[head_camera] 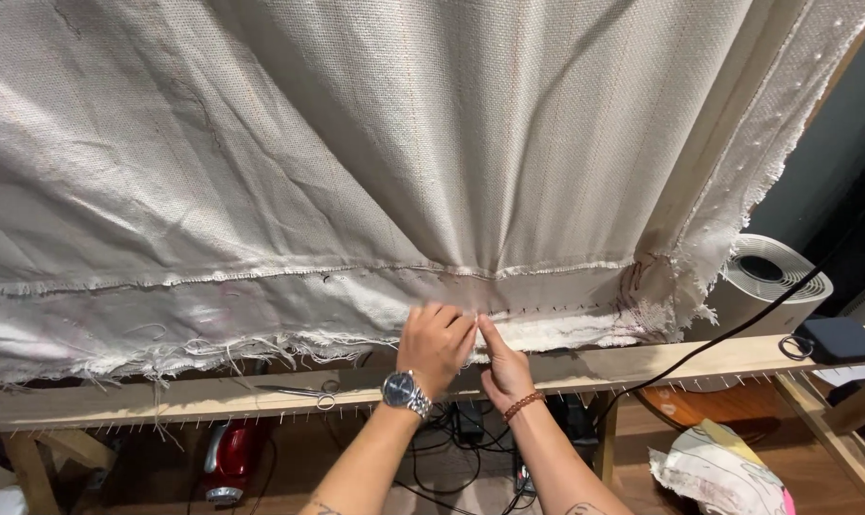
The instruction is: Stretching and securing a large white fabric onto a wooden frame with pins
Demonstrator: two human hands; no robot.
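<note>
Left hand (436,341) and right hand (505,364), 6 o'clock: both pinching frayed canvas hem (547,329), keeping it taut over nailed wooden frame rail (642,362).

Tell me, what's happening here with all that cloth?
A person is working along the frayed lower edge of a big off-white woven cloth stretched on a wooden frame studded with small nails. The left hand and the right hand meet at the hem, fingers pinching the fabric against the frame's bar. A pair of scissors lies on that bar to the left, untouched.
</note>
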